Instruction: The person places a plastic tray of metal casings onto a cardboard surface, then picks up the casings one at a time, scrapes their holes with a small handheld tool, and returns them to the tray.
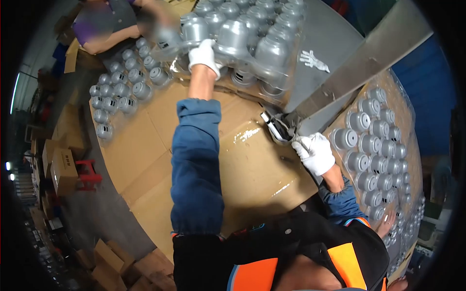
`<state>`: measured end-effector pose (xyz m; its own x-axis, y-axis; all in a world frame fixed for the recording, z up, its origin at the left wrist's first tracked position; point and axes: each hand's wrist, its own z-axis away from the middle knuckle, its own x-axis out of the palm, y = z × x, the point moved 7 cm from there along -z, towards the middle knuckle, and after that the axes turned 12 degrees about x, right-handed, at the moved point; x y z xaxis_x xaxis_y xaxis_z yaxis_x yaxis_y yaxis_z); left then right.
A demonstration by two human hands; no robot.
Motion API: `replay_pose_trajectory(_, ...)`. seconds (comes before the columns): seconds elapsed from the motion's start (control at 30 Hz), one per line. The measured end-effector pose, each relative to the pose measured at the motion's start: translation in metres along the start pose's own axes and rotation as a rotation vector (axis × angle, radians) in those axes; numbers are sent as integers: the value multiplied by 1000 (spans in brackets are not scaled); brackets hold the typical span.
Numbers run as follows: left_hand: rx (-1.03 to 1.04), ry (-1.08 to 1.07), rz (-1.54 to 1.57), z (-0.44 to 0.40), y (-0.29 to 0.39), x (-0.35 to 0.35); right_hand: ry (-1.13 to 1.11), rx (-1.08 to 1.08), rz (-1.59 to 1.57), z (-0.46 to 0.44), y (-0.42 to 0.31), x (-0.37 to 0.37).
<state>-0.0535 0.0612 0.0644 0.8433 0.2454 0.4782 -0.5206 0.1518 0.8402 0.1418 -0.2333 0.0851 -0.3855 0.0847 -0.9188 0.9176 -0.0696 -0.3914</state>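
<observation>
My left hand [204, 57], in a white glove, is stretched far forward, its fingers closed at the near edge of a clear plastic tray [250, 65] that carries silver-grey cup-shaped parts [232, 36]. My right hand [315, 154], also gloved, has its fingers curled together beside a small holder [280, 138] with a white marker [272, 127] and dark tools in it. What the right fingers hold, if anything, is too small to make out. Brown cardboard [233, 160] covers the table between my arms.
A grey metal post [359, 63] slants up behind the holder. More cups stand left [121, 89] and right [371, 145]. A white glove [314, 60] lies beyond. A co-worker [109, 24] is at upper left; another person's hand [386, 223] touches the right cups.
</observation>
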Motion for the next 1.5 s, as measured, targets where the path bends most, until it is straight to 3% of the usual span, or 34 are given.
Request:
replay_pose_trajectory(0.27, 60, 7, -300, 26, 34, 6, -16, -48, -58, 14, 8, 15)
replay_pose_trajectory(0.4, 66, 58, -226, 7, 26, -5, -42, -32, -156, -3, -16, 11)
replay_pose_trajectory(0.47, 63, -30, -223, 16, 22, -9, 141, -301, -157, -17, -58, -8)
replay_pose_trajectory(0.6, 96, -16, -115, 19, 11, -25, 257, -436, -251, -87, -150, -57)
replay_pose_trajectory(0.67, 255, -243, -108, -42, -32, -57, 284, -380, -355, -133, -183, -68)
replay_pose_trajectory(0.7, 279, -254, -103, -39, -26, -53, 329, -323, -449, -158, -196, -69)
replay_pose_trajectory(0.8, 194, -36, 120, 19, -17, -59, 396, -206, -711, -247, -229, -61)
replay_pose_trajectory(0.83, 159, -148, -70, 6, -29, -69, 447, -202, -662, -276, -237, -60)
replay_pose_trajectory(0.87, 88, -58, 76, 21, -32, -76, 499, -198, -615, -305, -242, -58)
replay_pose_trajectory(1.07, 148, 35, 93, 60, -30, -90, 330, -10, 230, -435, -170, -57)
replay_pose_trajectory(1.13, 90, 38, 106, 69, -33, -93, 456, 133, 227, -457, -123, -77)
replay_pose_trajectory(1.17, 291, 56, 73, 57, -50, -109, 362, 144, 398, -455, -91, -88)
replay_pose_trajectory(1.2, 171, 42, 104, 67, -48, -106, 605, 81, 422, -518, -23, -75)
replay_pose_trajectory(1.23, 244, 5, 68, 75, -34, -101, 475, 237, 445, -489, -30, -99)
replay_pose_trajectory(1.3, 267, 32, 117, 76, -43, -104, 517, 10, 462, -560, 39, -97)
replay_pose_trajectory(1.33, 318, 39, 134, 77, -44, -104, 624, -241, 959, -657, 127, -73)
replay_pose_trajectory(1.43, 467, 59, 266, 70, -60, -108, 419, -169, 669, -690, 104, -106)
replay_pose_trajectory(1.5, 513, 120, 98, 62, -57, -117, 344, -141, 611, -708, 80, -93)
